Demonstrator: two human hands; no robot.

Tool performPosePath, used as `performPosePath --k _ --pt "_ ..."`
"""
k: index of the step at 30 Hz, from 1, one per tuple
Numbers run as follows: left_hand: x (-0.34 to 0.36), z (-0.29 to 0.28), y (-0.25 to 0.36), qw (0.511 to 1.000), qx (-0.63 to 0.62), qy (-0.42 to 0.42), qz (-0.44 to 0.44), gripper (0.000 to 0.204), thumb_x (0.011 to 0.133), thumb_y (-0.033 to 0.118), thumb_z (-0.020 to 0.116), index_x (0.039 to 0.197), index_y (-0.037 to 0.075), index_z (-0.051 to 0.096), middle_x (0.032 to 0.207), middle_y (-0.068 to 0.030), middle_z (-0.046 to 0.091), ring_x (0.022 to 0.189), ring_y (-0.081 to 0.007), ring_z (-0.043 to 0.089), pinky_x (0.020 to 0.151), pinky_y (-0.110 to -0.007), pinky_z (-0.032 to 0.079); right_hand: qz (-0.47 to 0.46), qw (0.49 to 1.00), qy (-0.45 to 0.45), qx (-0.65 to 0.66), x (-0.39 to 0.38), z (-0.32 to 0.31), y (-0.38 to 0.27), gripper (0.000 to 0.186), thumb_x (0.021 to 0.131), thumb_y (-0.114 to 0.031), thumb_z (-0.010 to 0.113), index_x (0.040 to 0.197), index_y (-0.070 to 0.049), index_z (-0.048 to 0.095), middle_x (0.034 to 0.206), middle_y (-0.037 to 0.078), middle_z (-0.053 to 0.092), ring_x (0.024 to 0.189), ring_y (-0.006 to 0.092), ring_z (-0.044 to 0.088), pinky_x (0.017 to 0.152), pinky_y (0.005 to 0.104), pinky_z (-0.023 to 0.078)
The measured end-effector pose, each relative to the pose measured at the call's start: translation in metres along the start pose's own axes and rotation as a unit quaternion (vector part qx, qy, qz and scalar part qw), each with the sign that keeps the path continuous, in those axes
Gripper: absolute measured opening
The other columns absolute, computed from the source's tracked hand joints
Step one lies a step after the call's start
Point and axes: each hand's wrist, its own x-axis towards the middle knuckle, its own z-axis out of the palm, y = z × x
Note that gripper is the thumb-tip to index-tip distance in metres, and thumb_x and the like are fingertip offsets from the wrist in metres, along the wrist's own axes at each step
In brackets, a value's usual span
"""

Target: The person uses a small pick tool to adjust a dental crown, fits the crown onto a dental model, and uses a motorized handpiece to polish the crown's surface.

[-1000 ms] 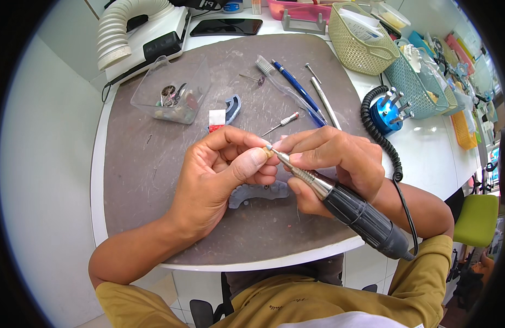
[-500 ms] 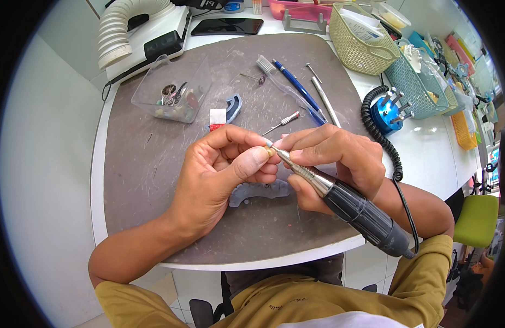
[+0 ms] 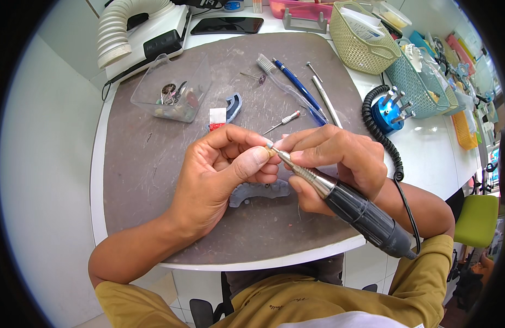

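Left of the left hand (image 3: 225,167), the brown tabletop (image 3: 133,180) gives a broad, nearly open lane, stopped at its far end by the plastic box (image 3: 199,87). Beyond the right hand (image 3: 340,158), a toothbrush (image 3: 289,88), pen (image 3: 299,86) and metal rod (image 3: 327,102) block the way. The drill (image 3: 367,217) slants over the near right edge, and the coiled cord (image 3: 367,113) hems the right side. Below the hands sits a grey dental model (image 3: 260,192).

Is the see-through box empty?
No, the see-through box is partly full: small loose bits lie low inside it.

Light is bright; shadows are soft; edges bend toward black.
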Motion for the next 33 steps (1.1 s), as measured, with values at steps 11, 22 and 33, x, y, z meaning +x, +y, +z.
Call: performPosePath --k 11,22,33 --pt "0.001 -0.001 0.0 1.0 -0.001 -0.004 0.002 0.016 0.098 0.011 0.069 0.112 0.003 0.063 0.101 -0.0103 0.072 0.089 -0.015 0.073 0.081 -0.029 0.062 0.001 1.0 -0.003 -0.002 0.0 -0.001 -0.001 0.026 0.071 0.003 0.082 0.093 0.003 0.068 0.088 0.018 0.074 0.084 0.0278 0.078 0.073 0.0322 0.062" --pt "0.001 -0.002 0.001 1.0 0.0 0.0 0.025 0.018 0.099 0.01 0.067 0.116 0.006 0.063 0.108 -0.0075 0.068 0.1 -0.0132 0.067 0.089 -0.03 0.058 0.135 0.99 -0.026 0.038 -0.005 -0.014 -0.011 0.025 0.09 -0.001 0.069 0.111 0.003 0.057 0.108 0.022 0.07 0.103 0.025 0.073 0.093 0.0368 0.058" --pt "0.011 -0.011 0.001 0.985 0.095 -0.055 0.137 0.017 0.101 0.014 0.067 0.113 0.002 0.068 0.105 -0.0077 0.069 0.096 -0.0124 0.066 0.085 -0.029 0.058 0.464 0.832 0.125 0.277 0.005 -0.049 -0.042 0.029 0.096 -0.031 0.067 0.075 -0.011 0.06 0.064 -0.003 0.051 0.053 0.0051 0.041 0.048 0.0231 0.028"
